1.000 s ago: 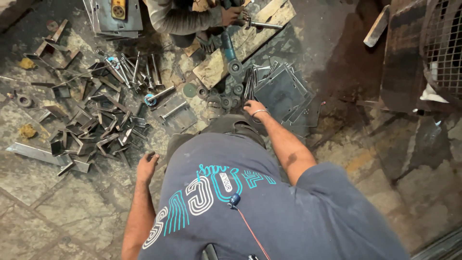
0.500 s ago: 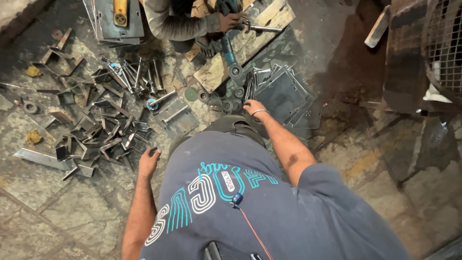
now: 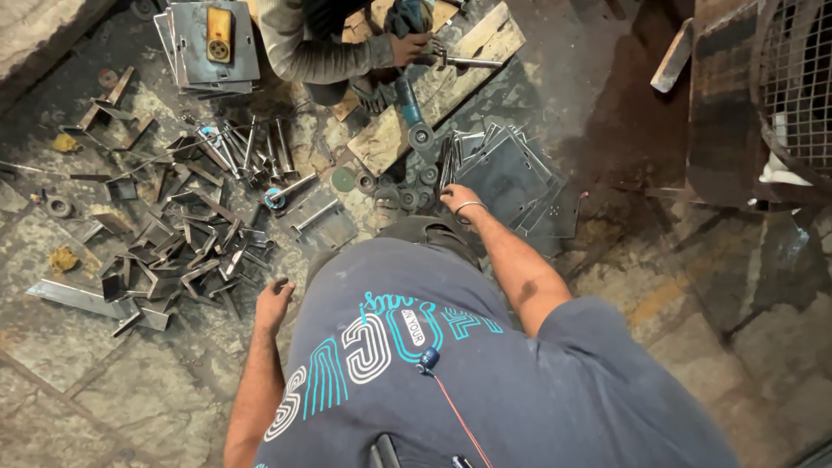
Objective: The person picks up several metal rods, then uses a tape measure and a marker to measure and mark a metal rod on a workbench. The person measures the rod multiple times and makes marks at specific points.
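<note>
I look down over my dark blue printed shirt (image 3: 416, 364) at a stone floor. My right hand (image 3: 457, 198), a bangle on its wrist, reaches forward and rests on the near edge of a stack of dark square metal plates (image 3: 511, 169); its fingertips are hidden. My left hand (image 3: 273, 301) hangs low with loose fingers and holds nothing, just right of a heap of short steel angle pieces (image 3: 186, 251).
Across from me another person's hand (image 3: 407, 48) holds an angle grinder (image 3: 407, 100) on a wooden plank (image 3: 459, 61). Round grinding discs (image 3: 347, 179) lie beside the plank. Grey plates with a yellow part (image 3: 212, 39) sit top left, a wire mesh cage (image 3: 797, 87) at right.
My left hand has lifted slightly toward the heap of angle pieces. My right hand stays at the plate stack. The other person keeps hold of the grinder.
</note>
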